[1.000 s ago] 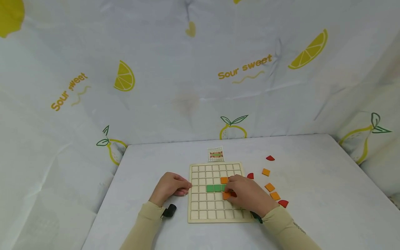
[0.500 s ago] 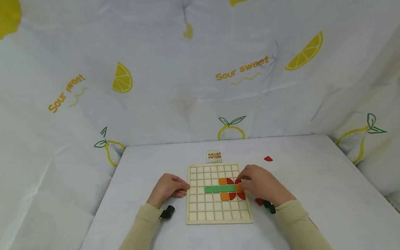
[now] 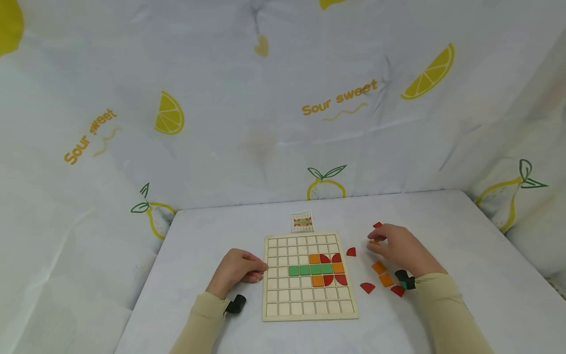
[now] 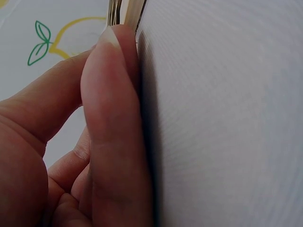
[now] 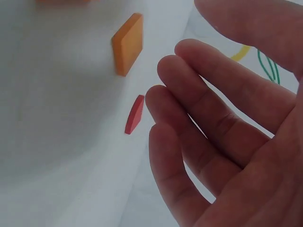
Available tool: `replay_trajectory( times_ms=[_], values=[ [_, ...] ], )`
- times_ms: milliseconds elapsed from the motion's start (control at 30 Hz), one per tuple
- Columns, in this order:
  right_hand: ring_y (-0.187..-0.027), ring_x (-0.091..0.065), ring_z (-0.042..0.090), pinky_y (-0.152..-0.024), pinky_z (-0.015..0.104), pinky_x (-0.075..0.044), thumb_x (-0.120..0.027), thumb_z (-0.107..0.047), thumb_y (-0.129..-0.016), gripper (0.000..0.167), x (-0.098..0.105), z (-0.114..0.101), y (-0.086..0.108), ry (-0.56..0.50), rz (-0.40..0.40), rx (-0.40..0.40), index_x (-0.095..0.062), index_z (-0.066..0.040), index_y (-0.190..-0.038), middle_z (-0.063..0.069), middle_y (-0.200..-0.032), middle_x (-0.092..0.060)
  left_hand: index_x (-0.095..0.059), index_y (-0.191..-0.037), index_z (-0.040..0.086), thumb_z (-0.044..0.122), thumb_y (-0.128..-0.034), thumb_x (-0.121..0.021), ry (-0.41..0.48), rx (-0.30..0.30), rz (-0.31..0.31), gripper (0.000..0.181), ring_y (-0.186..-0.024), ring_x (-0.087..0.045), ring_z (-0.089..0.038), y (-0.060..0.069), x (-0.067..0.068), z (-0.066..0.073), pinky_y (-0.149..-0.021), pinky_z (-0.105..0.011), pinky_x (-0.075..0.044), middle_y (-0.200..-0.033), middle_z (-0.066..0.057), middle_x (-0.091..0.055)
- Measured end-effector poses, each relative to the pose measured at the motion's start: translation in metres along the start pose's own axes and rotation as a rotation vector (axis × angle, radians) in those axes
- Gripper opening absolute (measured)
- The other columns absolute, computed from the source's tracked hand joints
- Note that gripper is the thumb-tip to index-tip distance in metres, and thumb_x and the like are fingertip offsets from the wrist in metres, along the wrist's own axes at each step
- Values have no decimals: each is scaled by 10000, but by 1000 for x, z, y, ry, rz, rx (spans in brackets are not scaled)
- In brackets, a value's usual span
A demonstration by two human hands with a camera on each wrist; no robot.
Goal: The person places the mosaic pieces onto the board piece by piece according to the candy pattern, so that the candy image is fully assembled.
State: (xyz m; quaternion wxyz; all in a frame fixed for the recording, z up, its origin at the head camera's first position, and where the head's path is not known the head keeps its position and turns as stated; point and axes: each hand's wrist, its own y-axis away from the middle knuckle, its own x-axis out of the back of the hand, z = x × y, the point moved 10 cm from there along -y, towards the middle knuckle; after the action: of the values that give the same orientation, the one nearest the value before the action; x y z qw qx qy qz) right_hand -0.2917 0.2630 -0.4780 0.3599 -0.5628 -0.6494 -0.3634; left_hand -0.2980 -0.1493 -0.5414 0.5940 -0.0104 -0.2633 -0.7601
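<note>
A wooden grid board [image 3: 292, 296] lies on the table, carrying a row of green squares [image 3: 305, 270], orange squares [image 3: 314, 259] and red quarter-circle tiles [image 3: 340, 280]. At its left edge, my left hand [image 3: 236, 268] pinches the rim between thumb and index finger; the left wrist view shows the thumb [image 4: 111, 113] close up there. Right of the board, my right hand [image 3: 401, 248] hovers with parted fingers over an orange square tile [image 5: 129, 45], which it partly hides in the head view. A red quarter-circle [image 5: 135, 115] lies just beyond, apart from the fingers.
Behind the board lies a small pattern card [image 3: 302, 221]. Loose on the right of the table are orange squares [image 3: 379, 267] and red quarter-circles [image 3: 368, 287] [image 3: 351, 251]. A white cloth wall [image 3: 247, 123] with lemon prints rises at the back.
My right hand has left an orange square at the right end of the green row and moved right to the loose tiles. My left hand stays at the board's edge.
</note>
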Motion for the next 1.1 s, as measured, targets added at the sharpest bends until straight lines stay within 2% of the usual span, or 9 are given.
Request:
replay_trajectory(
  times_ms=[167, 400, 1100],
  values=[
    [-1054, -669, 335, -921, 542, -645, -830, -298, -960, 362, 0, 11, 3, -13, -15, -37, -781, -34, -1203, 139, -1132, -756, -824, -979, 30, 179, -901, -874, 18, 2, -12, 176, -665, -746, -80, 1, -2, -2, -662, -230, -659, -858, -74, -825],
    [-1065, -662, 337, -939, 551, -637, -830, -286, -959, 381, -2, 19, 4, -19, -33, -76, -771, -24, -1228, 160, -1161, -751, -826, -985, 19, 163, -920, -847, 19, -11, -14, 159, -675, -751, -86, 6, -2, 0, -660, -233, -661, -892, -80, -835],
    [-1058, -663, 331, -959, 570, -624, -841, -230, -942, 355, -5, 23, -2, -14, -72, -81, -773, -11, -1214, 158, -1159, -762, -834, -982, 39, 175, -926, -843, 7, -28, -14, 147, -675, -753, -80, 1, -1, 2, -655, -228, -658, -903, -68, -840]
  ],
)
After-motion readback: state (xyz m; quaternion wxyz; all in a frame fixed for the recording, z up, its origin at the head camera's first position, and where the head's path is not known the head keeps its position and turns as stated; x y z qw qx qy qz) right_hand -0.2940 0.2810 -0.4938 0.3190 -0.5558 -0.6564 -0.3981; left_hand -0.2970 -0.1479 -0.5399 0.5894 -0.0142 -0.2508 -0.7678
